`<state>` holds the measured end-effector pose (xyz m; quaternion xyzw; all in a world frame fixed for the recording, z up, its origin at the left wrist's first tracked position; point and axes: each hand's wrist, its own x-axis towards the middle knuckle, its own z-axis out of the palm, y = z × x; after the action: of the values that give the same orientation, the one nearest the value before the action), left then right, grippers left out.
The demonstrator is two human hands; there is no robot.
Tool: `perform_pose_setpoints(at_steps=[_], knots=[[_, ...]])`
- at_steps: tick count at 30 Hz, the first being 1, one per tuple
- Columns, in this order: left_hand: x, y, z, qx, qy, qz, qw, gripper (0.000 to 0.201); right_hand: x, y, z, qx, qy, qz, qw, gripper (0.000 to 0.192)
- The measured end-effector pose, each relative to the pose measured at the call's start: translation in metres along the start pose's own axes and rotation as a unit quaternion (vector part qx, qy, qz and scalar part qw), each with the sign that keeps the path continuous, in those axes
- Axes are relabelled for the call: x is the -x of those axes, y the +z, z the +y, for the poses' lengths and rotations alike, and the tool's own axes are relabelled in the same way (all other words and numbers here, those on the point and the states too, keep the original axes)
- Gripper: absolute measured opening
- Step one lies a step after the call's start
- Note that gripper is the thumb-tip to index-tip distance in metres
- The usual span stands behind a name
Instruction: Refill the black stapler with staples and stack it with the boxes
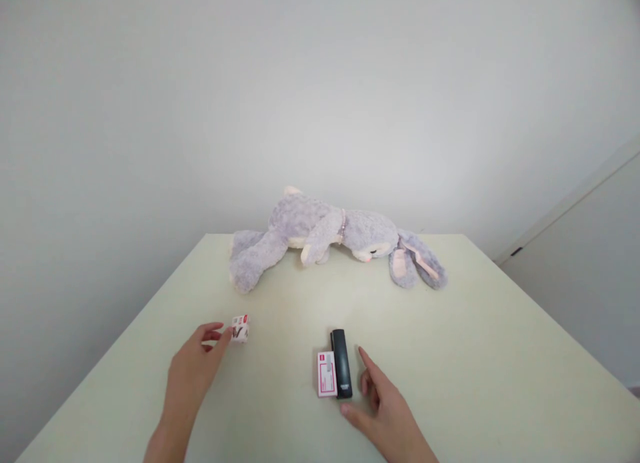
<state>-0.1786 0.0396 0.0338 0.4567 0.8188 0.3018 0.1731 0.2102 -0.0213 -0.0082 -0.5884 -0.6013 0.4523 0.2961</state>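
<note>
Left hand [193, 370] reaching forward on the counter [500, 356], thumb and forefinger spread and just touching the near side of a small box [241, 328]; not yet closed on it. Right hand [387, 410] resting low on the counter, fingers loosely spread, forefinger stretched toward a black stapler [341, 363], thumb near its near end; apart from it or barely brushing, hard to tell which. Nothing held in either hand.

Stapler lying flat near the front middle of the counter, long axis running away from the body toward the far edge, tilted very slightly left at the far end. Which end is the mouth: cannot tell. Likely stiff, dense for its bulk, smooth shell, possibly a little slippery; best taken across the narrow sides about mid-length, thumb one side, fingers the other.

Touching its left side, a flat white-and-pink card box [327, 374], long axis parallel to the stapler, shorter than it. Probably light, thin-walled, easily dented; best gripped by the long edges.

Small box by the left hand roughly cubic, white with red and dark print, standing slightly turned, one corner toward the camera. Likely very light, apt to skid when nudged; a pinch across two opposite faces should serve.

Far behind, well apart, a grey plush rabbit [320, 233] lying on its side across the counter, ears to the right.
</note>
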Motion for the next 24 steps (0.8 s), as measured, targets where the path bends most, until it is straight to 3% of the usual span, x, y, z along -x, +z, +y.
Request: perform_pose_setpoints(at_steps=[3,8,11,14,18,24], knots=[[-0.003,0.023,0.007,0.036,0.022,-0.070,0.997,0.047,0.005,0.003,-0.009,0.085,-0.026,-0.018,0.996,0.105],[0.033,0.093,0.063,0.113,0.089,-0.157,0.977,0.043,-0.004,0.007,-0.026,0.157,-0.023,-0.020,0.987,0.100],[0.056,0.114,0.087,0.144,0.116,-0.191,0.964,0.043,-0.009,0.008,-0.033,0.171,-0.025,-0.015,0.985,0.098],[0.073,0.117,0.091,0.163,0.126,-0.213,0.955,0.042,-0.012,0.008,-0.039,0.175,-0.040,-0.017,0.984,0.093],[0.088,0.110,0.080,0.186,0.138,-0.230,0.945,0.040,-0.014,0.007,-0.044,0.171,-0.058,-0.015,0.983,0.085],[0.099,0.100,0.076,0.212,0.166,-0.261,0.927,0.042,-0.018,0.005,-0.044,0.136,-0.083,-0.016,0.987,0.081]])
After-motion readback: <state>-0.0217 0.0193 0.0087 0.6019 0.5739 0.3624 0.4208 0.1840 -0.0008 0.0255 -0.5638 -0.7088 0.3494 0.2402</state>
